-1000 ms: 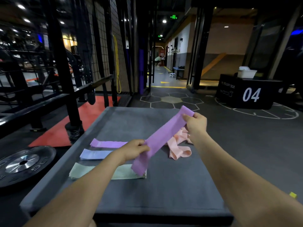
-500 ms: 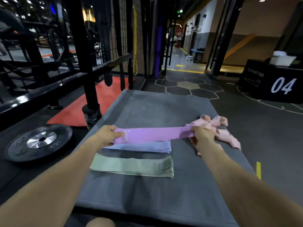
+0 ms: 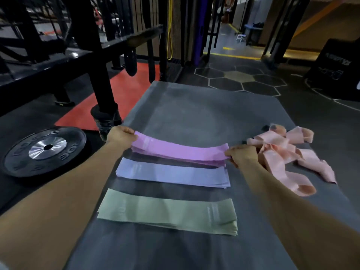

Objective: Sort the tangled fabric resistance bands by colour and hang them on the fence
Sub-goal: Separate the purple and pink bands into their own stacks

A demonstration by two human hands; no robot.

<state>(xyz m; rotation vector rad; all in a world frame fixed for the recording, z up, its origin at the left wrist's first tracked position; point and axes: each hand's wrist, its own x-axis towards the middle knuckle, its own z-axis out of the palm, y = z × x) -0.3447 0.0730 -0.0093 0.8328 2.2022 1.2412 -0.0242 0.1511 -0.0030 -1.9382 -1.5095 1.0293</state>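
Head view, my read: left hand [image 3: 120, 137] pinches the left end of a flat purple fabric resistance band [image 3: 180, 151]; right hand [image 3: 242, 155] pinches its right end. Band spans between both hands, sagging slightly, just above a stack of matching purple bands on the grey padded tabletop [image 3: 194, 110]. Nearer me lie a lavender fabric band stack [image 3: 173, 174], then a pale green fabric band stack [image 3: 167, 213]. Tangled pink fabric bands [image 3: 288, 152] sit just right of the right hand. Black weight plate [image 3: 44, 151] on floor, left.
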